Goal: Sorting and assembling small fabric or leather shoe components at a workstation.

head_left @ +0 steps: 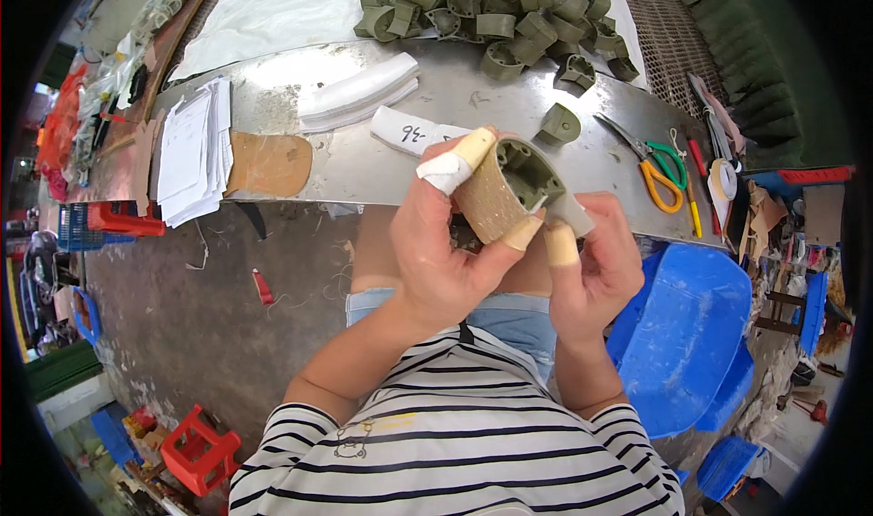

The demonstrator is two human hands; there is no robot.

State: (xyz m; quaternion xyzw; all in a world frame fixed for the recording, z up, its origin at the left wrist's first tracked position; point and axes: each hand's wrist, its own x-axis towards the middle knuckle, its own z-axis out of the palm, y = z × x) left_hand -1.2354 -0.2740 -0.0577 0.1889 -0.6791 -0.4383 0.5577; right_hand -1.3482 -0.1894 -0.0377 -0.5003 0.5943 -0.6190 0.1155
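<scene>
My left hand is closed round an olive-green hollow plastic part, holding it tilted above my lap at the table's front edge. The part's curved outer side looks scuffed and dusty tan; ribs and holes show inside. Tan covers sit on my left thumb and a left finger, which also has white tape. My right hand pinches a small pale strip against the part's right side, its thumb also covered. Just beyond lies a single green part. White folded strips rest on the metal table.
A heap of green plastic parts lies on a white sheet at the back. Orange-handled scissors, green-handled snips and a tape roll are on the right. Papers lie left. A blue tub stands below right.
</scene>
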